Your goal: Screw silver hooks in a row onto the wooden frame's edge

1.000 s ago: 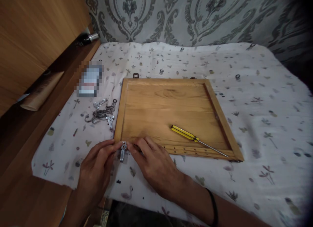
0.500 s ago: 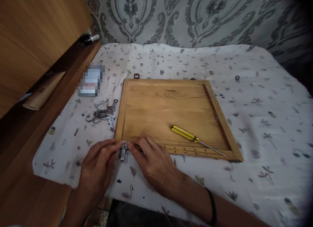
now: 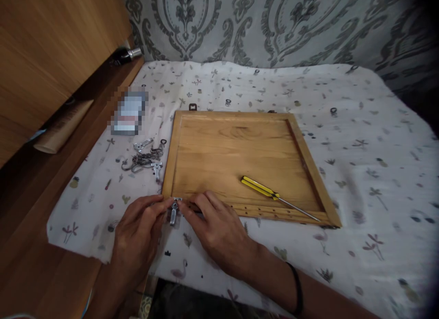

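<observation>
The small silvery T-shaped metal bracket [image 3: 173,215] sits at the near left corner of the shallow yellowish-brown wooden frame [image 3: 219,154], its stem jutting over the white printed cloth [image 3: 360,191]. It looks light, stiff and sturdy, perhaps slick, and its crosspiece seems the best place to hold. The grip is two-handed: fingertips of the left hand [image 3: 137,236] and right hand [image 3: 219,229] hold it from either side. The cloth's near edge runs close by; its widest stretch lies right of the frame.
</observation>
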Tool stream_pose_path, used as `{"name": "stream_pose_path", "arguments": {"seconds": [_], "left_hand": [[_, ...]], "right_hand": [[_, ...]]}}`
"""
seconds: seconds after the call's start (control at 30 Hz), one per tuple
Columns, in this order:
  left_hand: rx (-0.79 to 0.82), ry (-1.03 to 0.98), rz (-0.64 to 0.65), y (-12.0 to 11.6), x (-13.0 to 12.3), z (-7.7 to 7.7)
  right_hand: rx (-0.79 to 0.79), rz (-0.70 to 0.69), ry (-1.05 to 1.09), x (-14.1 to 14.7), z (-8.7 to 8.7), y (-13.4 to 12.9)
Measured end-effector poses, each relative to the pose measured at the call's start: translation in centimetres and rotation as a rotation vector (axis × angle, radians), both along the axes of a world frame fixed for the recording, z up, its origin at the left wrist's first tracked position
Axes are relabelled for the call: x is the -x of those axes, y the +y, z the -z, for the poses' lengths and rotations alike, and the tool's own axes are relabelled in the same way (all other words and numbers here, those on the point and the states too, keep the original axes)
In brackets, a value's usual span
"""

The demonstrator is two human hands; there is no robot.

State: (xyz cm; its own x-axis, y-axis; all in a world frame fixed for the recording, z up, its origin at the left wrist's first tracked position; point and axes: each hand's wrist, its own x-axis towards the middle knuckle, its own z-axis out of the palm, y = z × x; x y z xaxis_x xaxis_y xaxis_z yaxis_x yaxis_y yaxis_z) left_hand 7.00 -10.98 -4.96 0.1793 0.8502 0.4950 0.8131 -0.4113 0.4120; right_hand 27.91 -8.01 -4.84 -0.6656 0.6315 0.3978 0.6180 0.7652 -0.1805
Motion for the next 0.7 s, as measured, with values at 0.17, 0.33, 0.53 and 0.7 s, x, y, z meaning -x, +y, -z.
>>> {"name": "stream_pose_path", "arguments": {"seconds": [0.17, 0.33, 0.53, 0.7], "left_hand": [[0.030, -0.070, -0.007, 0.0, -0.1, -0.3], [0.133, -0.170, 0.003, 0.1, 0.0, -0.8], [0.222, -0.277, -0.019, 0.2, 0.0, -1.3], [0.306, -0.432, -0.109, 1.0, -0.3, -2.3]], "right_hand": [[-0.008, 0.016, -0.001, 0.1, -0.1, 0.1], [0.004, 0.038, -0.007, 0.4, -0.5, 0.0], [0.004, 0.035, 0.000, 0.5, -0.6, -0.1], [0.028, 0.025, -0.002, 0.4, -0.5, 0.0]]}}
